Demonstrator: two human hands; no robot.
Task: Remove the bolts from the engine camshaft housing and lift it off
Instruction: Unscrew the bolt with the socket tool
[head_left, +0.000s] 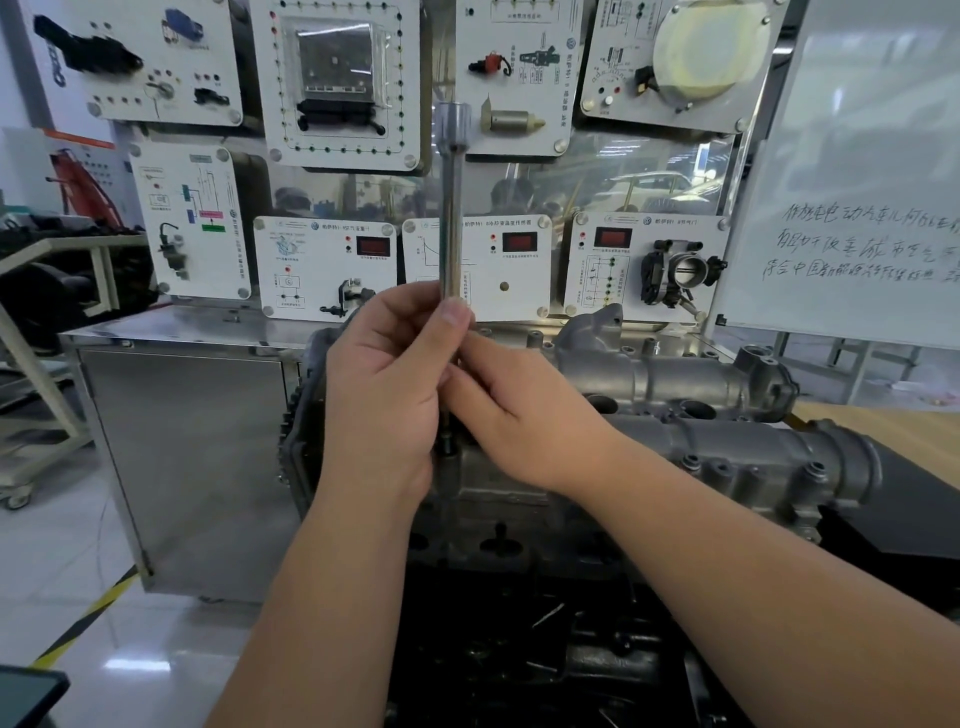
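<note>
Training panels (332, 83) back the engine; both hands, left hand (387, 384) and right hand (511, 410), pinch an upright extension bar (451, 218) seated on a bolt. Beneath them, the camshaft housing (727, 441) looks heavy, rigid cast metal, best gripped at both ends.

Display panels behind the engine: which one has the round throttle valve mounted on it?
The lower-row panel at far right, beside the whiteboard. Its black throttle valve has a round metal bore; the other two lower panels with red displays lack one.
</note>
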